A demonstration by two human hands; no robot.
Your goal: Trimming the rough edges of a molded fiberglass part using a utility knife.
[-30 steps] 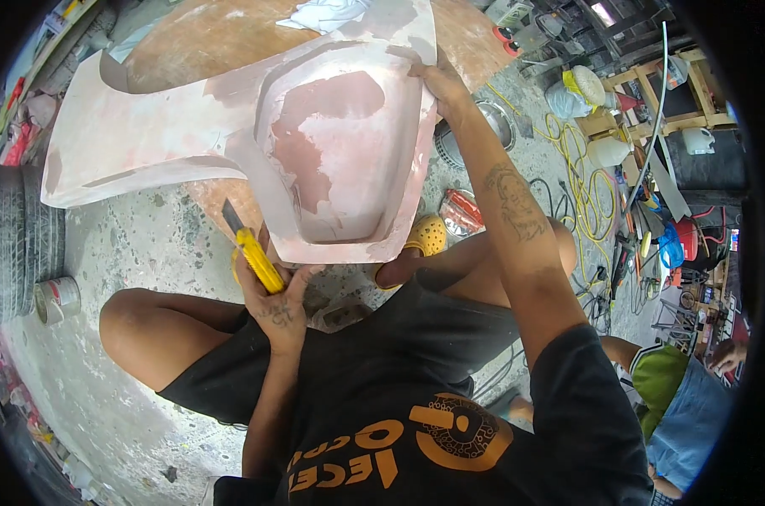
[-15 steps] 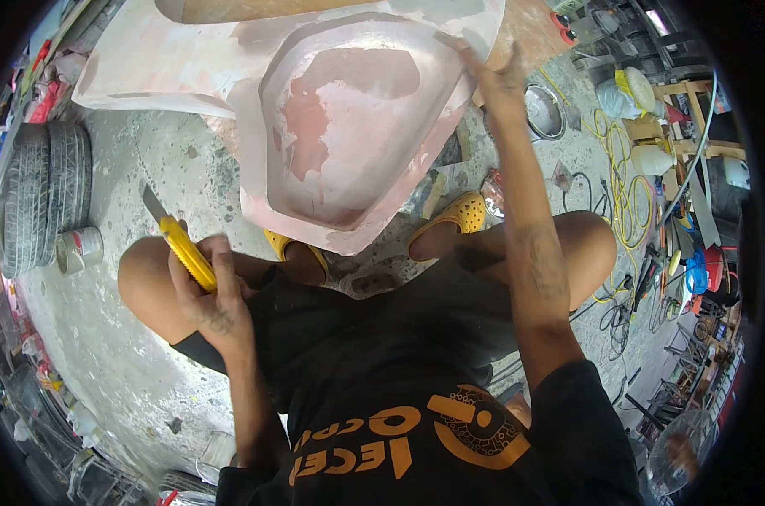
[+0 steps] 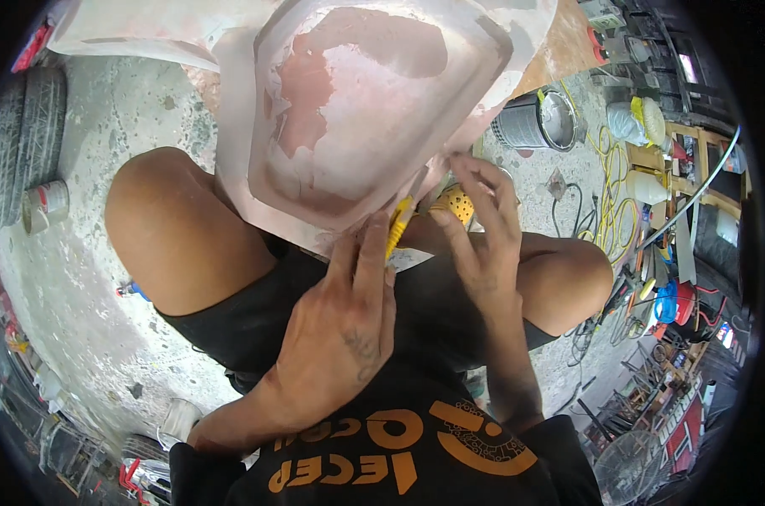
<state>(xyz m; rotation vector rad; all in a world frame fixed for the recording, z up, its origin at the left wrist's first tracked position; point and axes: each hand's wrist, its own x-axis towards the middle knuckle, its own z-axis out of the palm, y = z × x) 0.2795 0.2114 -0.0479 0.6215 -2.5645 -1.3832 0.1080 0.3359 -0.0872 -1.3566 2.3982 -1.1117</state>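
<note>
A pale pink-and-white moulded panel with patchy surface and a recessed middle lies in front of me, its near end over my bent legs. My left hand is wrapped round a yellow utility knife, whose blade lies along the panel's lower right rim. My right hand is just right of the knife, fingers curved and apart, fingertips at that rim; whether they press on it I cannot tell.
Tyres and a can stand at left. A grey bucket, yellow hose, cords and wooden frame are at right. A yellow clog shows beside the panel, and a brown board behind it.
The panel has turned and come to rest nearer my legs. The knife has moved from the left onto its right rim. My right hand has left the upper edge and come down beside the blade.
</note>
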